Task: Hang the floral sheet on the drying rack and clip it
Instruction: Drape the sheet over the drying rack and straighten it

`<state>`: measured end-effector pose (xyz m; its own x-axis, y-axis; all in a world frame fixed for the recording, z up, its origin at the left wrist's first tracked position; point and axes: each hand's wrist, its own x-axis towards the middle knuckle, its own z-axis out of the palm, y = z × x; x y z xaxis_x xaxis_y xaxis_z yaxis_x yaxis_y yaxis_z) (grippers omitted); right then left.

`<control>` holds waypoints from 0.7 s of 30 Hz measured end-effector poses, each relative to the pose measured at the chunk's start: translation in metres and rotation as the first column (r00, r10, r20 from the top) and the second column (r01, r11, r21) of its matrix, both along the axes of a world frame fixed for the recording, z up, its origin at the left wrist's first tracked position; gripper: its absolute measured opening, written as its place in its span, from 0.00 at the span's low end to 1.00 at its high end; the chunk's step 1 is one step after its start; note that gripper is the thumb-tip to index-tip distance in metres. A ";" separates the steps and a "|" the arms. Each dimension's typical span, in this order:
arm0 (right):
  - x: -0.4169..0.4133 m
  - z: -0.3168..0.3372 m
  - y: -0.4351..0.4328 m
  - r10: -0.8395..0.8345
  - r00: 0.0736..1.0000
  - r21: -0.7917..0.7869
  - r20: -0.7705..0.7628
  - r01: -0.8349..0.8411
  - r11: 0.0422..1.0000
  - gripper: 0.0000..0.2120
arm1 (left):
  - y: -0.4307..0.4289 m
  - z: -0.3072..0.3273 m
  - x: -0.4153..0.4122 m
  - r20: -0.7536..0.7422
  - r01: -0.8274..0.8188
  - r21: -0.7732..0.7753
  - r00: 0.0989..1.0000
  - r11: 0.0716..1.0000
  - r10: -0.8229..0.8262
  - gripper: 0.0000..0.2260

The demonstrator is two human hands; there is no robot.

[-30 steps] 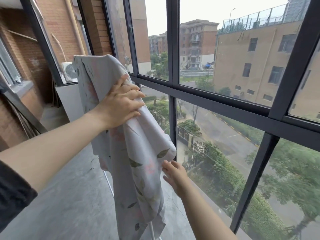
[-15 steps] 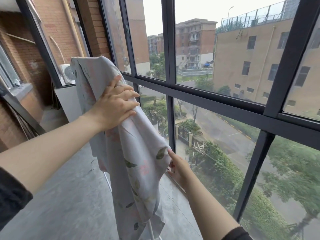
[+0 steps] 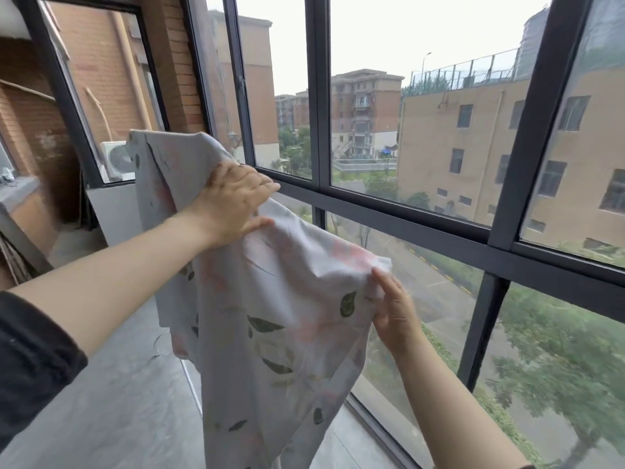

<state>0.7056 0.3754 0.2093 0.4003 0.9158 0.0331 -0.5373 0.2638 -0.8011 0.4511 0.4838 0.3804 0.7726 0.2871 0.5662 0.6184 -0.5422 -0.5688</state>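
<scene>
Left hand is lying flat on the top of the floral sheet, fingers straight and close together, pointing toward the glass, palm pressing the cloth down at the high fold. Right hand is lower and nearer the window, pinching the sheet's right edge: thumb on the near side, the rest of the fingers tucked behind the fabric, so that corner is pulled out sideways. The sheet is pale grey-white with green leaves and faded pink blooms. It's draped over something at about chest height and hangs down in long folds past the bottom of the frame. What it's draped on is covered by the cloth, though a thin pale bar slants down just below the left hem. There's a black sleeve on the left arm, pushed up near the elbow. Under everything is a grey concrete floor. Just beyond the sheet runs the dark window frame, floor to ceiling, with a road, trees and tan buildings outside. Off to the left there's a brick wall and an outdoor AC unit behind the glass.
</scene>
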 end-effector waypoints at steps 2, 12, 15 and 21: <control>0.005 0.007 -0.010 -0.187 0.980 0.025 0.069 0.185 0.982 0.10 | 0.004 0.003 0.000 0.008 0.070 -0.006 0.998 0.998 -0.070 0.26; -0.014 0.055 -0.080 -0.765 0.547 0.278 0.338 0.719 0.637 0.13 | 0.018 0.041 -0.005 0.115 0.354 -0.194 0.934 0.915 -0.337 0.27; -0.031 0.067 -0.103 -0.814 0.437 0.296 0.383 0.776 0.557 0.15 | 0.016 0.041 -0.008 0.143 0.503 -0.205 0.864 0.840 -0.483 0.20; -0.067 0.086 -0.138 -0.830 0.279 0.317 0.483 0.828 0.463 0.15 | 0.008 0.034 -0.014 0.203 0.604 -0.203 0.796 0.771 -0.570 0.14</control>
<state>0.6385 0.2373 0.2953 0.8537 0.1021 0.5107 0.4584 0.3183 -0.8298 0.4376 0.4922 0.4144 0.7654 -0.0581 0.6410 0.1880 -0.9323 -0.3090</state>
